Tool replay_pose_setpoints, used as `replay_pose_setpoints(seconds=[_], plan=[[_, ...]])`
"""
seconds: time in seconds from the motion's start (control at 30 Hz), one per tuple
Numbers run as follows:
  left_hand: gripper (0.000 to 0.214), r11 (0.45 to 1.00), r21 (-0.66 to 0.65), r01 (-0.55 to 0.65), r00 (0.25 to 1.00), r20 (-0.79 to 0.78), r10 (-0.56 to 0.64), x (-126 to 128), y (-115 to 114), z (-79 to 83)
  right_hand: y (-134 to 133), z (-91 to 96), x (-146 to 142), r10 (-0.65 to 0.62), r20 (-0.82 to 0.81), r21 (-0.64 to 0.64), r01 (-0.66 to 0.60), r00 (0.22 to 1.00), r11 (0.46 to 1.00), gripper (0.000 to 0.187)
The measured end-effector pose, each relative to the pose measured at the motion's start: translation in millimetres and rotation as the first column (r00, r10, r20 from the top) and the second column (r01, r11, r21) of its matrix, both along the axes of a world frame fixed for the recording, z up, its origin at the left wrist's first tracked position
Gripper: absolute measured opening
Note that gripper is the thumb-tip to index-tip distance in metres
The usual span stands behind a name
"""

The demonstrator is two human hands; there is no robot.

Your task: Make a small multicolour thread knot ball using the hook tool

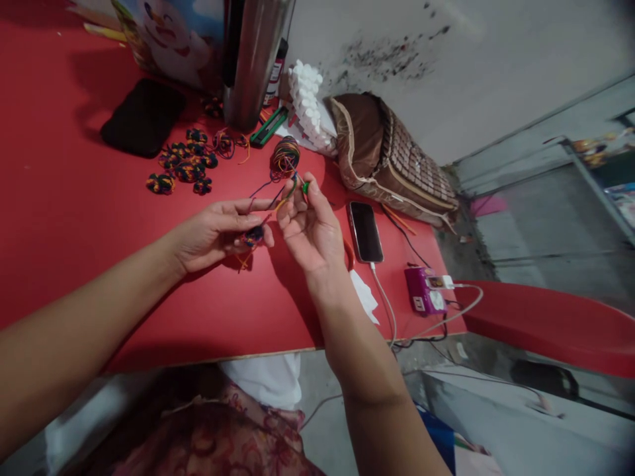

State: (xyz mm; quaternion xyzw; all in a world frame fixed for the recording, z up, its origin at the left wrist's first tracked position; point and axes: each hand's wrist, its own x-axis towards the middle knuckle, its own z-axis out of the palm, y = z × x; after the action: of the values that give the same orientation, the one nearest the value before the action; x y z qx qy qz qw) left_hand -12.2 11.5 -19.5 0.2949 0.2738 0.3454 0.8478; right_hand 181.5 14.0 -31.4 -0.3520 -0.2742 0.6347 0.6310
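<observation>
The left hand (213,231) is above the red table (59,218). Its fingers are narrow and hold the yarn piece (253,236), which is dark with orange flecks, between thumb and forefinger. The right hand (315,231) is positioned just beside it, palm turned up. Its fingers are narrow and hold the green-handled tool (305,188) near the thumb tip. The strand (272,205) extends from the yarn piece toward the right fingers; the exact contact between strand and tool is too small to tell.

The yarn ball (286,157) is located just beyond the right fingertips. Small yarn pieces (188,170) of similar colours lie grouped beyond the left hand. The black slab (143,118) lies near this group. The green cutter (268,127) lies between the metal flask (255,66) and the yarn ball.

The phone (366,231) lies to the right of the right hand, with the white cable (384,291) connected at its near end. The brown bag (391,152) rests beyond the phone, beside the wall (377,26).
</observation>
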Motion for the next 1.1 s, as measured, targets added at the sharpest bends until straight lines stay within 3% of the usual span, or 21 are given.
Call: replay_pose_setpoints(seconds=[0.2, 0.5, 0.63, 0.8, 0.97, 1.1], plan=[[0.03, 1.0, -0.01, -0.014, 0.999, 0.049, 0.015, 0, 1, -0.5, 1, 1.2, 2, -0.011, -0.048, -0.026, 0.01, 0.999, 1.0, 0.01], [0.039, 0.991, 0.113, -0.066, 0.983, -0.165, 0.085, 9, -5, -2.3, -5, 7.8, -2, 0.025, -0.071, -0.022, -0.026, 0.997, 0.999, 0.007], [0.036, 0.994, 0.063, -0.089, 0.978, -0.184, 0.1, 10, -8, -1.4, -5, 5.5, 0, 0.058, -0.071, -0.019, -0.059, 0.996, 0.998, 0.007], [0.059, 0.999, 0.015, -0.052, 0.994, -0.1, 0.054, 6, -6, -4.1, -1, 3.5, 8, 0.06, -0.133, -0.012, -0.062, 0.989, 0.998, 0.011], [0.059, 0.984, 0.178, 0.018, 0.995, -0.102, 0.0, 3, -4, -8.5, 0, 2.3, 12, -0.002, -0.061, 0.033, 0.004, 0.998, 0.999, 0.009], [0.052, 0.967, 0.251, 0.039, 0.991, -0.132, -0.005, 4, -4, -10.7, 1, 4.7, 12, -0.002, -0.108, 0.016, 0.004, 0.994, 1.0, 0.009]])
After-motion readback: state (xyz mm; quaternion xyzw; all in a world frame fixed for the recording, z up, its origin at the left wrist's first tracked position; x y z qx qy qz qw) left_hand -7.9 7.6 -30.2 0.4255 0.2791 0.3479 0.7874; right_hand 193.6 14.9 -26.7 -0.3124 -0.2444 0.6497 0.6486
